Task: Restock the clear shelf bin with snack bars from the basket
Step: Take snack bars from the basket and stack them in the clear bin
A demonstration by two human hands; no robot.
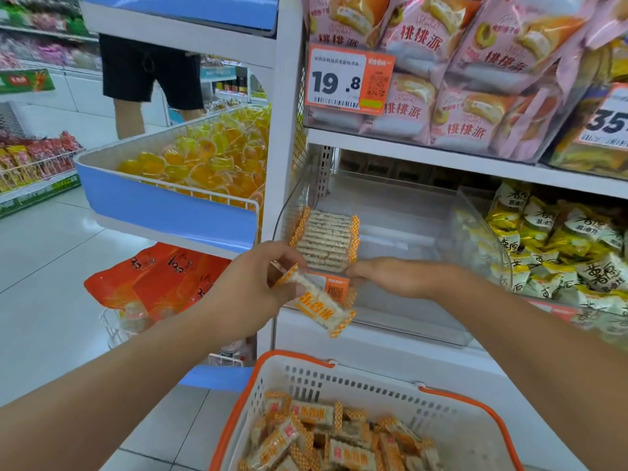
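The left hand [258,283] held one snack bar [317,302], fingers and thumb curled round its upper end, just in front of the clear bin [390,212] on the shelf. The bar slanted down to the right, its lower end free. The right hand [397,277] reached to the bin's front edge with fingers stretched flat, touching the near end of a neat row of bars [326,241] stacked at the bin's left side. Below, the white basket [373,389] with an orange rim held a loose heap of the same bars [333,443].
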